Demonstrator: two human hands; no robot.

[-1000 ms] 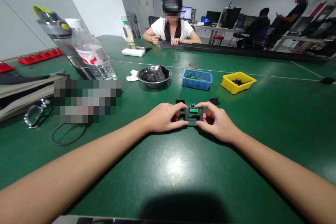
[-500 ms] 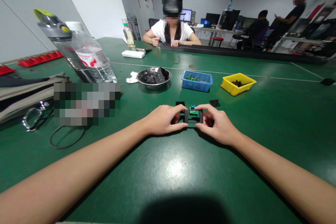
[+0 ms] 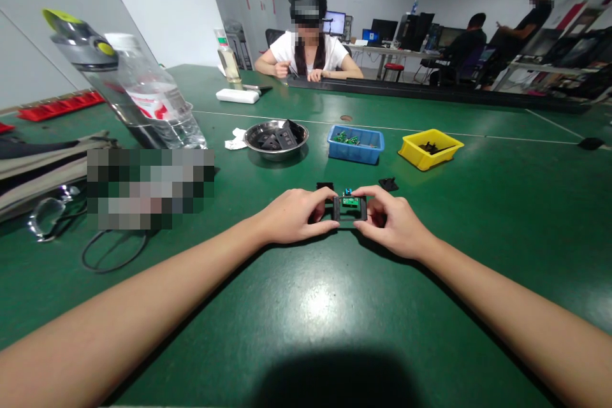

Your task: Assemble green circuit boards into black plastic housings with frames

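Observation:
Between my two hands is a black plastic frame (image 3: 336, 210), upright and open in the middle. My left hand (image 3: 303, 215) pinches its left side between thumb and fingers. Its right side is gripped the same way by my right hand (image 3: 389, 220). A small green circuit board (image 3: 350, 202) with a blue part on top shows at the frame's upper edge, close to my right fingertips. Whether the board is seated in the frame I cannot tell. Just beyond my hands lie a black piece (image 3: 325, 186) on the left and a flat black part (image 3: 389, 184) on the right.
Farther back stand a metal bowl (image 3: 276, 154) of black parts, a blue bin (image 3: 356, 152) of green boards and a yellow bin (image 3: 423, 160) of black pieces. Bottles (image 3: 157, 105) and a cable loop (image 3: 115, 269) are at left. Across the green table (image 3: 315, 306) sits a person (image 3: 308, 54).
The whole view has shifted slightly, so everything appears a little farther left and higher. Both hands keep their hold on the black frame, with hardly any other visible movement.

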